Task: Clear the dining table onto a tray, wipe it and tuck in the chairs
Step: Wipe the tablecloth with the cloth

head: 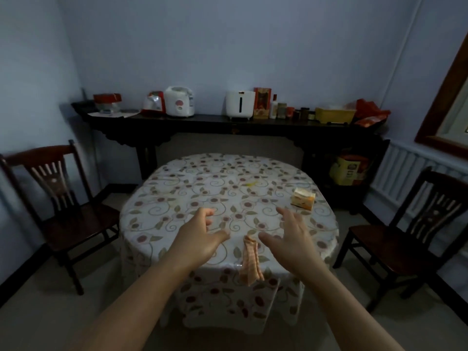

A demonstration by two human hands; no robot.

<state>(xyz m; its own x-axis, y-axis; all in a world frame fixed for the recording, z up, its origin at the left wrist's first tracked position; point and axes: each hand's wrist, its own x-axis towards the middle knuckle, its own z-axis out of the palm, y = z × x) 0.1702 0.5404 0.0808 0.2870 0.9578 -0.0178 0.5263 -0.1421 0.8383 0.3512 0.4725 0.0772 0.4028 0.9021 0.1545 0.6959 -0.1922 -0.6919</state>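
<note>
We see both arms reaching up from the bottom of the frame over the round table (177, 178) in the middle. The left hand (200, 239) is palm down, its fingers loosely curled and holding nothing. The right hand (291, 239) has its fingers spread out and loose, also holding nothing. An orange cloth (250, 262) hangs over the near table edge between the hands. A small box (303, 198) sits at middle right. One chair (58, 198) stands at the left, another chair (415, 231) at the right.
</note>
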